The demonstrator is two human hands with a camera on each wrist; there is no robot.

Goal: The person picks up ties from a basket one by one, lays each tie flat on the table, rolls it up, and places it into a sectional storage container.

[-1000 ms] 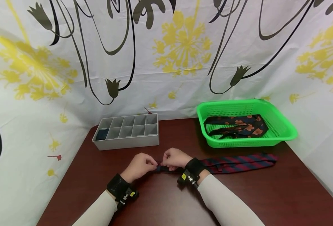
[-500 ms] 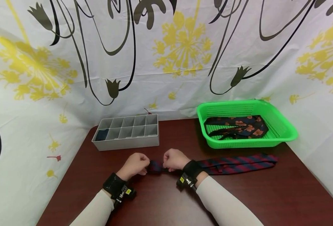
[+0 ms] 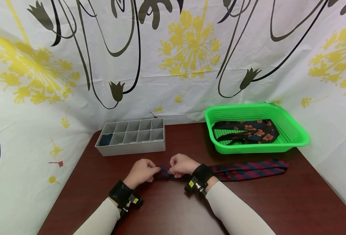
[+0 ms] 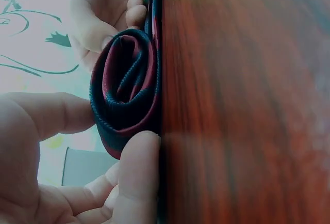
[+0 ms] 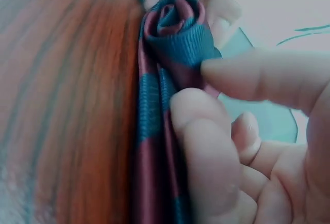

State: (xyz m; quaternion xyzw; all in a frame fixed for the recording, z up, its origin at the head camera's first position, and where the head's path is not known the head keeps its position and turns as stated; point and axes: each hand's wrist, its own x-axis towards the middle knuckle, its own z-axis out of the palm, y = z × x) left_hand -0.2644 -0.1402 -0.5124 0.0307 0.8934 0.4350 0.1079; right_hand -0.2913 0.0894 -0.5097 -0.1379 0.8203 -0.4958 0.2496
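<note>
A necktie with red and navy stripes lies lengthwise across the table, folded double, its left end wound into a small coil. In the left wrist view the coil shows several loose turns and stands on its edge. My left hand pinches the coil's left side between thumb and finger. At the coil's right side, my right hand holds the tie with thumb and fingertips, as the right wrist view shows beside the striped roll. From the head view the coil is mostly hidden between both hands.
A grey divided box stands behind the left hand, with a dark blue folded cloth in its front left compartment. At the back right, a green basket holds a dark floral tie. A patterned curtain hangs behind the table.
My left hand moved left off the coil's near side, then its thumb came back toward the roll. The right hand stays nearly in place. Basket and box have not moved.
</note>
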